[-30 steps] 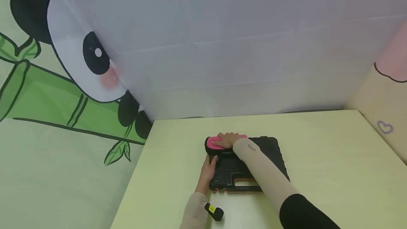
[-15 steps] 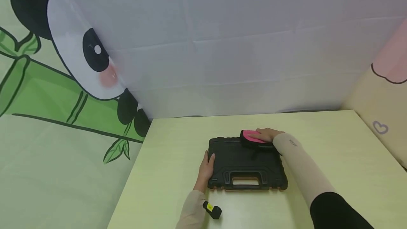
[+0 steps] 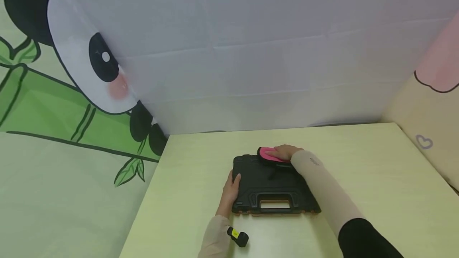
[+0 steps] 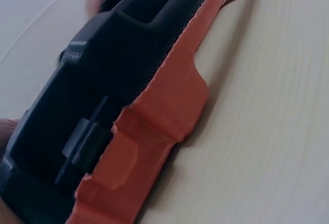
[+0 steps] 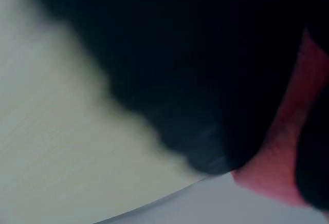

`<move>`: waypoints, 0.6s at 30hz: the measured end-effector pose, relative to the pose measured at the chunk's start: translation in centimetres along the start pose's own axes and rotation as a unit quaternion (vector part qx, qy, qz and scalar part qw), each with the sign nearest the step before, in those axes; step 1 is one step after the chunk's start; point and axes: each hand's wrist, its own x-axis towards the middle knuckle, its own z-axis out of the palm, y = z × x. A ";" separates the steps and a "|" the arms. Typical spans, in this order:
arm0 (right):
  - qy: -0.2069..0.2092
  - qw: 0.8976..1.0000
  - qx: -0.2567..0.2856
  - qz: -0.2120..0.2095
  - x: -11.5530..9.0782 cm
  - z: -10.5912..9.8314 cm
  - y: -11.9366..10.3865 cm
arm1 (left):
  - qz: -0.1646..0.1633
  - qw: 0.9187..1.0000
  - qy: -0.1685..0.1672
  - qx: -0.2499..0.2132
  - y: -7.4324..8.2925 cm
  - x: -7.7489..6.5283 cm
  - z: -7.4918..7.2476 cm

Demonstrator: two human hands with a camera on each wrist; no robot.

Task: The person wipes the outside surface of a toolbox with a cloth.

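Note:
A black plastic carrying case point(image 3: 270, 184) with an orange lower half lies flat on the table, its handle toward the person. My left hand point(image 3: 230, 192) holds the case's left side, thumb over the top and fingers along the edge. In the left wrist view the black latch point(image 4: 87, 144) and orange lower shell point(image 4: 159, 106) show up close. My right hand point(image 3: 287, 152) grips a pink-and-black oval pad or brush point(image 3: 267, 153) over the far edge of the lid. Its underside is hidden. In the right wrist view its pink part point(image 5: 272, 167) shows beside the dark lid.
The pale yellow table point(image 3: 358, 162) extends around the case on all sides. A white cloth wall point(image 3: 251, 71) rises behind it, and a panda-printed cloth point(image 3: 82, 67) hangs on the left. A black device with a yellow label point(image 3: 238, 237) sits at the left wrist.
My right hand slid the pink-and-black pad rightward along the lid's far edge, then partway back left. The left hand stays at the case's left side.

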 end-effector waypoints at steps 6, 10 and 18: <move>0.012 0.999 -0.025 -0.022 3.0 1.3 -5.8 | 0.006 1.000 0.004 -0.001 0.5 0.4 0.4; 0.048 0.996 -0.053 -0.058 4.7 2.6 -7.8 | 0.014 1.000 0.008 0.000 0.8 0.5 0.5; 0.062 0.992 -0.084 -0.071 4.9 1.9 -6.1 | 0.004 1.000 0.020 -0.009 1.1 0.5 0.8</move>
